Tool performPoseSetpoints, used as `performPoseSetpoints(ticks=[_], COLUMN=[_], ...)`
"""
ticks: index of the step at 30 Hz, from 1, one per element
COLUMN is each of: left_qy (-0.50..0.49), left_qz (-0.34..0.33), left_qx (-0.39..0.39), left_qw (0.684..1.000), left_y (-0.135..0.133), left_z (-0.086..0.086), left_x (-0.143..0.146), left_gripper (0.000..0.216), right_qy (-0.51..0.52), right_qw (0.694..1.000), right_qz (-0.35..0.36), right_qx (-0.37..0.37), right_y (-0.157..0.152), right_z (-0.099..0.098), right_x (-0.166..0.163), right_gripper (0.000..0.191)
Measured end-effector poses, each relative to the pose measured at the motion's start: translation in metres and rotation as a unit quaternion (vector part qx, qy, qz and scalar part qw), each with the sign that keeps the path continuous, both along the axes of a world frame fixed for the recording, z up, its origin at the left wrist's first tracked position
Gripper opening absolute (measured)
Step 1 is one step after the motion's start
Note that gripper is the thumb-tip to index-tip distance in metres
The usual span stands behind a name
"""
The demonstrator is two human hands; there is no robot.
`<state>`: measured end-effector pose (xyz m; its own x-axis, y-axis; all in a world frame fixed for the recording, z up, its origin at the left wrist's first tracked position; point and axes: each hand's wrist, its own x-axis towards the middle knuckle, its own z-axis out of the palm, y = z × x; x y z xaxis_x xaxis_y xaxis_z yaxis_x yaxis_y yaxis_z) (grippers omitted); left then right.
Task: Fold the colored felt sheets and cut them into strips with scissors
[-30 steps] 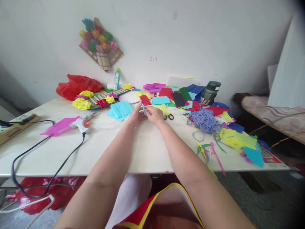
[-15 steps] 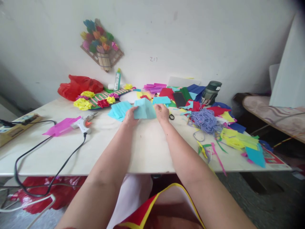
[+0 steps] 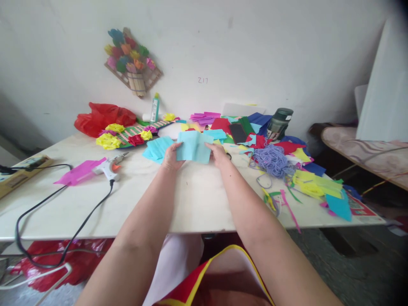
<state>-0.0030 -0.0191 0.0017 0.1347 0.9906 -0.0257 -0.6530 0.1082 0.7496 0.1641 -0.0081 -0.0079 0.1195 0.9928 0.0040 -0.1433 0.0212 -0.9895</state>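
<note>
Between my hands a light-blue sheet of crepe paper (image 3: 193, 147) is stretched out, with a crease running down its middle. My left hand (image 3: 172, 156) pinches its left edge, thumb on top. My right hand (image 3: 218, 154) grips the opposite edge. Just left of my left hand lies a small stack of blue paper sheets (image 3: 157, 148) on the white table (image 3: 200, 199). Another blue piece (image 3: 214, 134) rests behind the held sheet. Partly covered by my right hand, a black scissors handle (image 3: 228, 156) shows.
A glue gun (image 3: 109, 169) with its cord and a pink paper (image 3: 81, 172) lie at left. Behind them is a guitar-shaped piece with paper flowers (image 3: 134, 135). Purple yarn (image 3: 274, 161), coloured paper scraps and a dark jar (image 3: 280, 123) crowd the right.
The sheet has been opened out wider and flatter. My right hand has moved from its upper right corner down along the right edge; my left hand keeps its hold.
</note>
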Motion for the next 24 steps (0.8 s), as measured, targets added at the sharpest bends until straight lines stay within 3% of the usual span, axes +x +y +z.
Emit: performPoseSetpoints(ticks=[4, 7, 10, 15, 24], left_qy=[0.006, 0.035, 0.054, 0.068, 0.095], left_qz=[0.029, 0.067, 0.055, 0.009, 0.07], left_qx=[-0.026, -0.066, -0.069, -0.044, 0.031], left_qw=[0.999, 0.995, 0.995, 0.997, 0.992], left_y=[0.004, 0.008, 0.009, 0.006, 0.01], left_z=[-0.002, -0.004, -0.006, -0.006, -0.014], left_x=[-0.002, -0.002, -0.002, -0.001, -0.001], left_gripper=[0.015, 0.011, 0.014, 0.024, 0.019], right_qy=[-0.058, -0.157, -0.244, -0.325, -0.342], right_qw=[0.994, 0.968, 0.938, 0.905, 0.895], right_qz=[-0.094, -0.183, -0.225, -0.243, -0.239], right_qx=[0.028, 0.069, 0.103, 0.129, 0.159], right_y=[0.004, 0.009, 0.01, 0.007, 0.009], right_z=[-0.004, -0.008, -0.008, -0.002, -0.006], right_x=[0.003, 0.009, 0.015, 0.019, 0.022], right_gripper=[0.016, 0.024, 0.027, 0.024, 0.024])
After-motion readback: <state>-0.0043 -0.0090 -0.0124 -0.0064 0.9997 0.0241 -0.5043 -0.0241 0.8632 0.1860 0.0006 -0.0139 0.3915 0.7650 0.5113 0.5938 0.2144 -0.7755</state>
